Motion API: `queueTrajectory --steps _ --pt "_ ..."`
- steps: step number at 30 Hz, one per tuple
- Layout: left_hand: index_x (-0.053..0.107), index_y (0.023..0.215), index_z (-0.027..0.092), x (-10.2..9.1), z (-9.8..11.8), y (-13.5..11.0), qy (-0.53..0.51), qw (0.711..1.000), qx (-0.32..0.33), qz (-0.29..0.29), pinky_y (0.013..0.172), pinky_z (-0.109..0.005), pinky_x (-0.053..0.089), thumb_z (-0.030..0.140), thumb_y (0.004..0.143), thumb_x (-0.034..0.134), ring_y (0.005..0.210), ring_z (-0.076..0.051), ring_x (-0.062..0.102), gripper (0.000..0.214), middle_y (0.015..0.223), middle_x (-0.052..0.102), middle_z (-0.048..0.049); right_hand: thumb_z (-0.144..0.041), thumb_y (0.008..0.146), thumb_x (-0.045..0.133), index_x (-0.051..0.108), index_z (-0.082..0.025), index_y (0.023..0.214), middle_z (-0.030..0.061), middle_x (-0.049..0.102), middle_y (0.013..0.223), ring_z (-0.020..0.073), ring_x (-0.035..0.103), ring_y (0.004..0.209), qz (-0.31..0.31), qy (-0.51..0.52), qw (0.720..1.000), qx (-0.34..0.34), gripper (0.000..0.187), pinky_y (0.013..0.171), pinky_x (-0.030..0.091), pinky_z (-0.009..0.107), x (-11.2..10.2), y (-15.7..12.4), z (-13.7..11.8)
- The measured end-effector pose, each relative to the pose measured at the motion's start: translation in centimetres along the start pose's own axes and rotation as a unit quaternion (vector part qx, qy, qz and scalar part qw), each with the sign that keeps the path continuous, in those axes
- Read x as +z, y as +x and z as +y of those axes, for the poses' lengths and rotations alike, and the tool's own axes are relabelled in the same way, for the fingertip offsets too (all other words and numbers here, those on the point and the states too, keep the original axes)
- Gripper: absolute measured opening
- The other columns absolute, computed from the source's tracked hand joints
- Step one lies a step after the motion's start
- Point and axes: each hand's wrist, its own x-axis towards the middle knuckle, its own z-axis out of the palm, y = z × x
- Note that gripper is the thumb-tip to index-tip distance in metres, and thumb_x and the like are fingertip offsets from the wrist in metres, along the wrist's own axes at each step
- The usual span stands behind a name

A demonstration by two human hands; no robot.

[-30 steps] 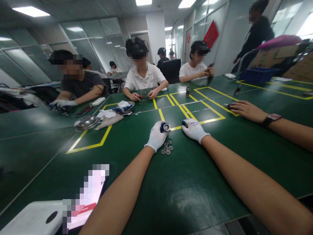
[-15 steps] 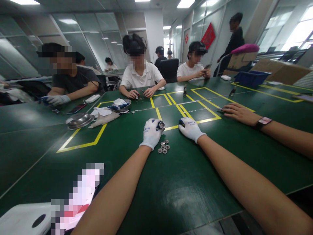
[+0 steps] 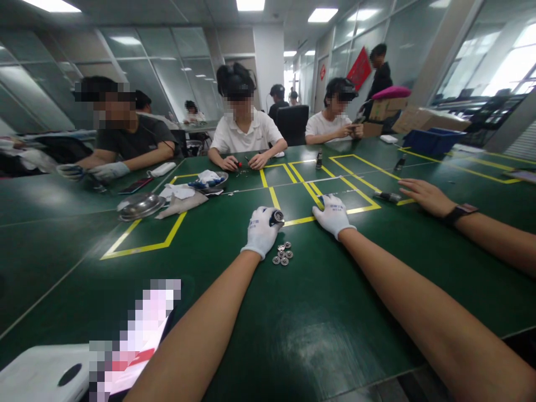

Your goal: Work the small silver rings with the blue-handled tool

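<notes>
My left hand (image 3: 260,230), in a white knit glove, is closed around a short black cylinder (image 3: 277,217). Its round, silver-lined end points toward me, and the rest is hidden in the fist. Just below that hand, several small round metal discs (image 3: 283,254) lie grouped on the green table (image 3: 293,324). My right hand (image 3: 333,216), gloved the same way, rests on the tabletop by the yellow tape, its fingers spread forward and no object visible in them. The palm side is hidden.
At right, another person's bare hand (image 3: 431,196) is beside a dark cylinder (image 3: 387,196). Similar cylinders (image 3: 319,160) stand farther back. Left are a metal bowl (image 3: 141,206) and cloths (image 3: 180,202); a phone (image 3: 138,340) lies near my left forearm. Co-workers sit across the table.
My right hand's fingers have stretched forward from a curled pose. The neighbouring person's hand has drawn right, exposing the dark cylinder. The view has shifted slightly; my left hand keeps its grip.
</notes>
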Motion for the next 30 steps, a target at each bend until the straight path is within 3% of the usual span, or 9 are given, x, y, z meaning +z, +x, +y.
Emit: queueTrajectory --steps 7,15,18,21,25,30 --pt "0.071 0.110 0.022 0.0 0.0 0.1 -0.006 1.000 0.001 0.001 0.102 -0.043 0.049 0.024 0.080 0.077 0.112 -0.030 0.059 0.031 0.115 0.064 -0.0101 -0.059 0.091 0.053 0.058 -0.009 0.135 0.0256 0.051 0.145 0.0442 0.041 0.136 -0.009 -0.095 0.994 0.062 0.066 0.111 0.031 0.060 -1.0 2.1 5.1" --pt "0.071 0.109 0.023 0.2 0.0 0.1 -0.008 1.000 0.009 -0.006 0.103 -0.043 0.048 0.024 0.080 0.077 0.112 -0.030 0.058 0.030 0.115 0.064 -0.0096 -0.064 0.094 0.045 0.056 -0.008 0.141 0.0287 0.043 0.151 0.0453 0.033 0.142 -0.034 -0.197 0.972 0.123 0.074 0.113 0.024 0.062 -3.0 2.9 12.1" --pt "0.071 0.109 0.023 0.3 -0.1 0.1 -0.006 1.000 0.016 -0.009 0.102 -0.043 0.048 0.024 0.080 0.076 0.112 -0.030 0.058 0.029 0.115 0.064 -0.0097 -0.066 0.094 0.046 0.051 -0.005 0.147 0.0342 0.034 0.157 0.0488 0.027 0.145 -0.044 -0.209 0.963 0.166 0.081 0.110 0.020 0.063 -3.2 3.1 12.6" --pt "0.071 0.109 0.022 0.4 -0.1 0.1 -0.002 1.000 0.022 -0.008 0.101 -0.043 0.049 0.024 0.080 0.077 0.111 -0.030 0.058 0.029 0.115 0.064 -0.0099 -0.062 0.093 0.050 0.054 0.000 0.143 0.0404 0.040 0.148 0.0499 0.032 0.140 -0.056 -0.212 0.956 0.194 0.081 0.102 0.023 0.062 -3.3 3.0 12.3" --pt "0.071 0.110 0.023 0.2 0.1 0.1 0.011 1.000 0.024 -0.016 0.101 -0.042 0.049 0.024 0.081 0.076 0.112 -0.029 0.058 0.030 0.116 0.064 -0.0089 -0.053 0.094 0.047 0.065 -0.004 0.125 0.0338 0.059 0.127 0.0431 0.044 0.123 -0.010 -0.218 0.963 0.157 0.060 0.097 0.026 0.060 -3.7 2.2 11.6" --pt "0.071 0.111 0.021 0.0 0.3 0.0 0.016 0.999 0.022 -0.019 0.102 -0.040 0.050 0.024 0.081 0.077 0.112 -0.028 0.059 0.031 0.116 0.065 -0.0090 -0.053 0.092 0.047 0.065 -0.004 0.123 0.0320 0.056 0.130 0.0430 0.039 0.124 0.035 -0.236 0.961 0.138 0.061 0.102 0.022 0.059 -4.6 1.1 11.7"
